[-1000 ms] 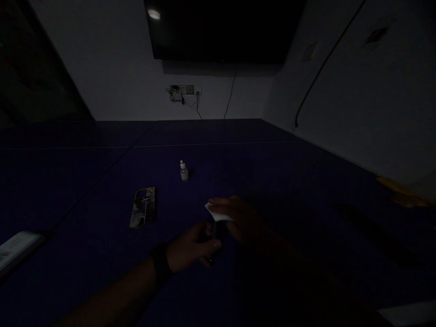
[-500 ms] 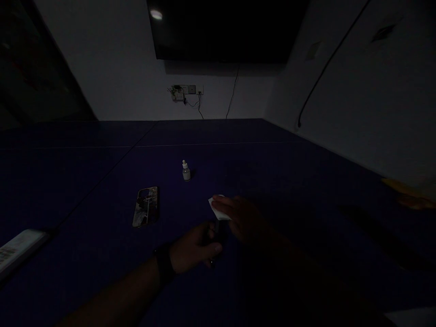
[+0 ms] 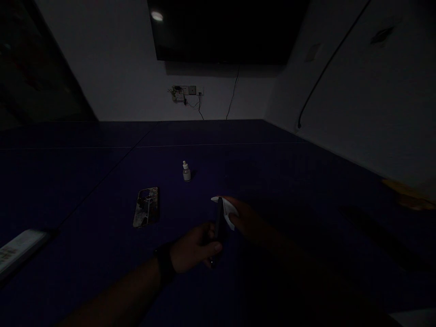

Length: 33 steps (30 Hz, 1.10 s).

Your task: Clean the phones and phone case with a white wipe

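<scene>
My left hand (image 3: 197, 247), with a dark band on its wrist, grips the lower part of a dark, slim phone (image 3: 220, 220) held edge-on. My right hand (image 3: 243, 220) pinches a white folded wipe (image 3: 230, 211) against the phone's right side, near its upper end. The wipe's tip sticks out to the left past the phone's top. Low light hides the phone's faces. Beyond my hands a small dropper bottle (image 3: 186, 174) with a white top stands upright. Left of them lies a patterned phone case (image 3: 146, 207) with a camera cutout.
A white box-like object (image 3: 20, 250) lies at the left edge of the dark blue table (image 3: 102, 272). On the right are a long dark object (image 3: 378, 236) and something yellow-orange (image 3: 408, 195). Behind, a wall screen (image 3: 225, 32) hangs above sockets (image 3: 185, 92) with cables.
My right hand has turned and slid from over the phone's top end to its right side, with the wipe still in it. My left hand has barely moved.
</scene>
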Each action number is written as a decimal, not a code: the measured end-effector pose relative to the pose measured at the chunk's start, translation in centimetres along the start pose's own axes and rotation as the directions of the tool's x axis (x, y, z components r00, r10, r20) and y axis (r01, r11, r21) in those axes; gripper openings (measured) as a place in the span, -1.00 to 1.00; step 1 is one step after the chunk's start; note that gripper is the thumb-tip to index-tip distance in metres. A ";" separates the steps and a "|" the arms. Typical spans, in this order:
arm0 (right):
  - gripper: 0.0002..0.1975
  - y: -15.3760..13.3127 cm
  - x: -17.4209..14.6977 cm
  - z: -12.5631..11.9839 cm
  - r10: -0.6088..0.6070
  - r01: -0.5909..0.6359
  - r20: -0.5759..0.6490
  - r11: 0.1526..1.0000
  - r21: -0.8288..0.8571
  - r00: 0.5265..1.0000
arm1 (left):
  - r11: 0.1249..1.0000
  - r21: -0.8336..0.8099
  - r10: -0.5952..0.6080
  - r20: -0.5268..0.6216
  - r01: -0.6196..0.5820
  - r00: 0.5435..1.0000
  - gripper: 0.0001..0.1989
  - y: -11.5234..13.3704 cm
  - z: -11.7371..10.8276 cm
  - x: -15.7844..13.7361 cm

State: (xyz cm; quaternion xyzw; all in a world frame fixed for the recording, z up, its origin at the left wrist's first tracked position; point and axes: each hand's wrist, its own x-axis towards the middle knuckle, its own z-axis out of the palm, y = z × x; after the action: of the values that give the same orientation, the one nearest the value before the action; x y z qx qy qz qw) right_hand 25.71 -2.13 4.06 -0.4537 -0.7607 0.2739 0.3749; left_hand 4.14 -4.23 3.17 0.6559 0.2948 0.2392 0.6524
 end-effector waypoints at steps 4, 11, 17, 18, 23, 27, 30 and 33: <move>-0.38 -0.7 -0.3 -0.2 -0.106 0.103 -0.042 0.992 -0.079 0.993 | 1.000 -0.026 -0.006 -0.004 0.006 1.000 -0.21 0.0 0.0 0.0; -0.34 -1.7 -0.7 -1.3 -0.465 0.521 0.237 0.749 -0.409 0.853 | 0.996 -0.077 -0.049 0.006 0.050 0.999 -0.18 -0.3 -0.1 0.1; -0.50 -2.1 -1.3 -1.7 -0.667 0.741 0.327 0.565 -0.364 0.669 | 0.996 -0.086 0.015 -0.001 -0.015 1.000 -0.20 -1.2 -0.1 0.1; -0.50 -2.1 -1.3 -1.7 -0.682 0.753 0.325 0.554 -0.355 0.655 | 0.996 -0.085 0.023 0.001 -0.023 1.000 -0.20 -1.3 -0.1 0.2; -0.40 -2.0 -1.1 -1.4 -0.568 0.625 0.269 0.648 -0.436 0.778 | 0.996 -0.093 -0.001 0.010 0.002 1.000 -0.21 -1.4 -0.3 0.3; -0.30 -0.7 -0.6 -0.8 -0.461 0.457 0.094 0.793 -0.404 0.883 | 0.996 -0.093 -0.010 0.036 0.013 0.999 -0.23 -1.0 -0.3 0.3; -0.26 0.2 -0.3 -0.2 -0.439 0.422 -0.005 0.868 -0.262 0.899 | 0.996 -0.091 -0.013 0.050 0.018 0.999 -0.22 -0.7 -0.2 0.3; -0.29 0.5 0.0 0.1 -0.320 0.311 -0.048 0.942 -0.128 0.946 | 0.994 -0.103 -0.023 0.052 0.028 0.998 -0.21 -0.6 -0.2 0.3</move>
State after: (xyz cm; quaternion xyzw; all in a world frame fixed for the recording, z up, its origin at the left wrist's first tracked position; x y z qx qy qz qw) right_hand 25.86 -1.97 3.64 -0.3565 -0.8253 0.1489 0.4118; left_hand 4.16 -3.88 2.58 0.6234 0.2736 0.2289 0.6958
